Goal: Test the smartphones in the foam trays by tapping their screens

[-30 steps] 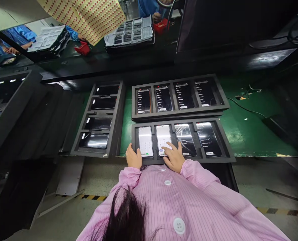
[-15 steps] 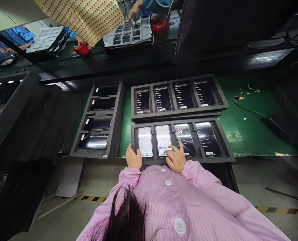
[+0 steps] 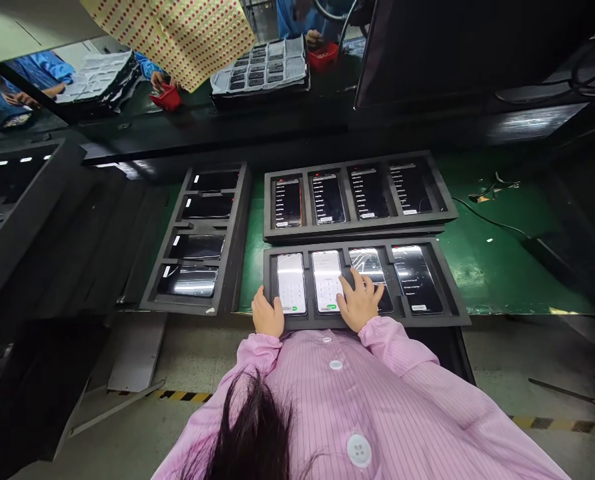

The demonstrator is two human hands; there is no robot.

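In the head view a black foam tray (image 3: 291, 323) holds several phones in a row. My left hand (image 3: 267, 315) grips its near left corner, thumb inside the rim and fingers along the outer side. Beside that thumb lies the first phone (image 3: 291, 283), its white screen showing a keypad. The second phone (image 3: 326, 273) has a similar white keypad screen. Fingers spread, my right hand (image 3: 360, 303) is over the third phone (image 3: 365, 259), covering part of its dark screen. On the fourth phone (image 3: 415, 280), a dark screen shows lines of text.
Behind stands another foam tray (image 3: 352, 227) of phones with list screens. A third tray (image 3: 150, 303) with dark phones lies left on the green bench (image 3: 507, 287). A cable (image 3: 492, 212) runs at right. Across the bench are co-workers' hands, red bins (image 3: 322, 59) and a parts tray (image 3: 260, 70).
My right hand has moved right from the second phone to the third, its fingers spreading. Highlighted keys on the second phone's keypad have gone. My left hand stays at the tray corner.
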